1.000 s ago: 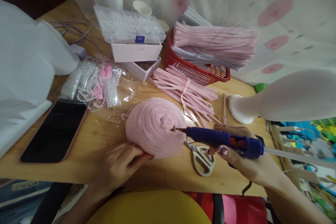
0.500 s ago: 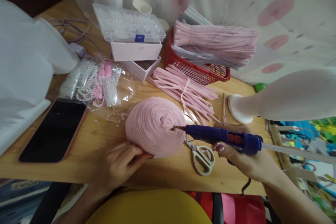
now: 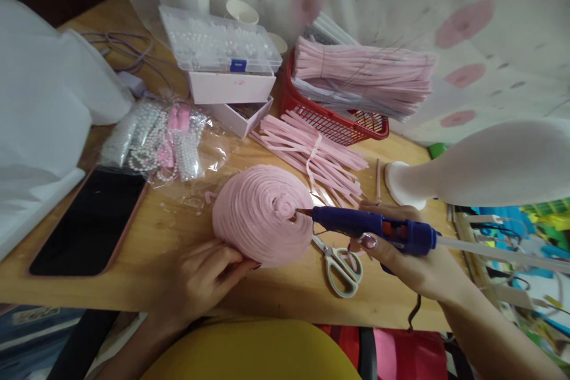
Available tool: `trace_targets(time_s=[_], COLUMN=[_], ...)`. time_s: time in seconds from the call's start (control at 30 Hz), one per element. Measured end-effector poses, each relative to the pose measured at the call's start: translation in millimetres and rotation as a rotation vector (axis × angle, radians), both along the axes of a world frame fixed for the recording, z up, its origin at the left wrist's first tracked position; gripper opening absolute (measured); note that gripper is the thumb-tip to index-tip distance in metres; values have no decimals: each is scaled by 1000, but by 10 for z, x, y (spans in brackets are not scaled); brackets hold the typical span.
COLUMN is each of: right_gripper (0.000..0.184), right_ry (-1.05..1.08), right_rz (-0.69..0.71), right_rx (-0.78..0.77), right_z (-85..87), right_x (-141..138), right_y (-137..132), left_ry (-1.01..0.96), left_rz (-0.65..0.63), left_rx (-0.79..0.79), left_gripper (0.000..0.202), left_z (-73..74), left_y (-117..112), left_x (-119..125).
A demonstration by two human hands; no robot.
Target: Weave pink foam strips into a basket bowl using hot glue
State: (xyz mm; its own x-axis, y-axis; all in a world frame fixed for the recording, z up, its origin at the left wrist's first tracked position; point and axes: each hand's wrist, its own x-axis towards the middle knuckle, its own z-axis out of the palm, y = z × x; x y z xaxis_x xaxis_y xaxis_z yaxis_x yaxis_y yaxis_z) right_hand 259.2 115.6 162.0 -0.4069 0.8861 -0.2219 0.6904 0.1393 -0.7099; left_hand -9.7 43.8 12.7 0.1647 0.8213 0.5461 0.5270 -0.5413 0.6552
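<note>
A: In the head view, what writing can you make out?
B: There's a small mark on the blue clasp [image 3: 238, 65] of the bead box [image 3: 214, 41], but it's too small to read. The patch [image 3: 35, 315] at the lower left has pale marks, blurred past reading.
A: And the left hand [image 3: 207, 279]?
B: Its forearm reaches up from the bottom edge. The knuckles face up, the fingers are curled, and the thumb and fingers pinch the near left edge of the pink coil [image 3: 249, 214].
A: Where does the coil sit?
B: On the wooden table [image 3: 155, 249], near the middle, between the two hands, its swirled centre facing up.
A: The right hand [image 3: 409, 255]?
B: It comes in from the lower right, wrapped around the blue glue gun [image 3: 351, 222], thumb on the near side. The gun lies nearly level, nozzle to the left, a white stick [image 3: 490, 251] poking out behind.
A: Is the nozzle touching the coil?
B: It's right by the centre swirl; I can't tell whether it touches. Scissors [image 3: 329, 251] lie below the gun, just beside the coil.
</note>
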Motion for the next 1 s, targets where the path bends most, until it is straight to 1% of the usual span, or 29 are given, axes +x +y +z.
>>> trace_targets(time_s=[0.17,0.43,0.57,0.73,0.87,1.0], right_gripper=[39,39,38,42,43,44], right_ry=[11,-5,-33,-87,-87,-59], right_rz=[-40,-60,-25,28,14,6], right_rx=[-44,-1,28,61,33,-41], right_z=[-33,-22,-13,33,57,61], right_x=[30,67,74,52,44,58], right_y=[-25,-86,-77,-53,-65,-87], left_ry=[-11,16,9,12,28,22], left_rz=[-6,-2,-2,0,12,12], left_rx=[0,11,17,9,18,21], left_gripper=[23,24,24,22,21,22], left_z=[-6,8,34,14,2,-14], left_y=[-6,0,13,-3,-15,-11], left_x=[-13,-9,7,-3,-18,3])
